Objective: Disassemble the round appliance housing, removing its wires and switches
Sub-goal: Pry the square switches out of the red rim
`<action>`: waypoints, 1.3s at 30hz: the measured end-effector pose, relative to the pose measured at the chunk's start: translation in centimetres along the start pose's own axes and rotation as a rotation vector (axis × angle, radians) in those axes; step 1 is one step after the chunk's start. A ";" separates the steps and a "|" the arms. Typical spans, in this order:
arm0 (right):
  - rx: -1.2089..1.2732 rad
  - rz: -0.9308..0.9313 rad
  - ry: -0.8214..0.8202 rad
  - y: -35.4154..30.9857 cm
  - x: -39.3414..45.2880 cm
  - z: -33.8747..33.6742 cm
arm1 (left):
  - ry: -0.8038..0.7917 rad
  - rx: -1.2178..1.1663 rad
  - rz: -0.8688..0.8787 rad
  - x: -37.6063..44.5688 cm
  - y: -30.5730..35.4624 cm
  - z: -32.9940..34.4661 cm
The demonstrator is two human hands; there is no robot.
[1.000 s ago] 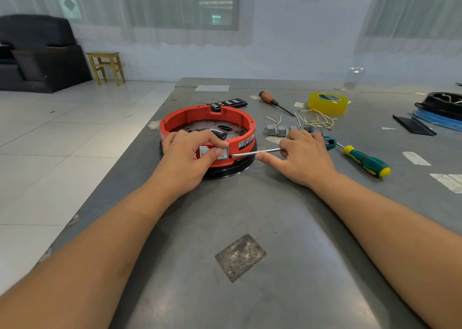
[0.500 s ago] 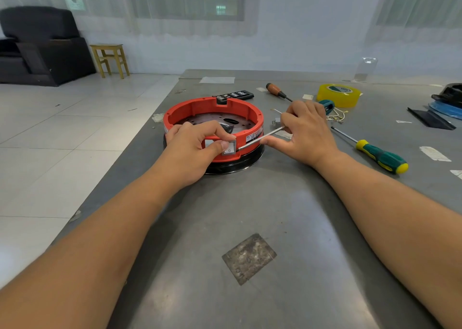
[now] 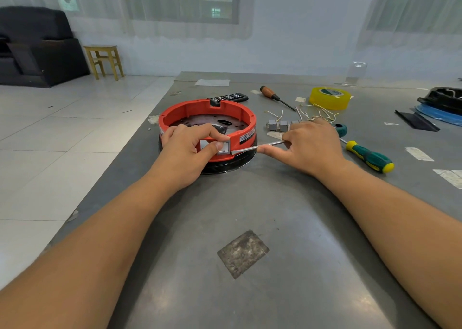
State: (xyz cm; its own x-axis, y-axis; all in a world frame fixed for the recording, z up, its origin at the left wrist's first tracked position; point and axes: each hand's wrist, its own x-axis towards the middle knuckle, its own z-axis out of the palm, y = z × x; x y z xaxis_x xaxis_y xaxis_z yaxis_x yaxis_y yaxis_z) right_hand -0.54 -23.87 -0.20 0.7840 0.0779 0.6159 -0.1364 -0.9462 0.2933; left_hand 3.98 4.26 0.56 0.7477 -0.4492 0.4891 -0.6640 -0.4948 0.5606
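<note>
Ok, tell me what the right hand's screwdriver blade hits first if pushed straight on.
The right hand points the screwdriver leftward at the grey switch in the red housing. Its tip already looks to be at the switch's edge; beyond that lies the left hand, its thumb likely.

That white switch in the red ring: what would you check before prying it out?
1. Flat screwdriver tip at the edge of the white rocker switch: ok.
2. Left hand steadies the round red plastic housing: ok.
3. Left thumb clear of the blade: not ok, close beside it.
4. Right hand grips the screwdriver: ok.
5. Switch wires already freed: cannot tell.
</note>
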 end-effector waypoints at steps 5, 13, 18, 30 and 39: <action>-0.010 -0.001 -0.023 -1.1 -0.1 -0.3 | -0.003 0.022 -0.005 0.1 0.0 0.1; 0.068 0.012 0.116 -1.6 -0.1 -0.2 | -0.001 0.007 -0.052 0.0 0.2 0.1; 0.126 0.010 0.211 -1.5 -0.1 -0.4 | -0.014 0.000 -0.056 0.0 0.1 0.0; 0.043 0.016 0.057 -0.7 -0.5 -0.2 | -0.006 -0.010 0.016 -0.2 -0.3 0.0; 0.118 0.019 -0.066 1.1 -2.3 -1.3 | 0.028 -0.030 0.074 -0.4 -0.5 -0.1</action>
State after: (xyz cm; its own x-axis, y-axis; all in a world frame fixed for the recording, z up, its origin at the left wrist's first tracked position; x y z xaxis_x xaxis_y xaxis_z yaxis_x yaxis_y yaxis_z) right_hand -3.28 -24.74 -0.33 0.8204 0.0424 0.5701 -0.0828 -0.9779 0.1919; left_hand 3.98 4.74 0.12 0.6968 -0.4624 0.5483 -0.7172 -0.4379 0.5421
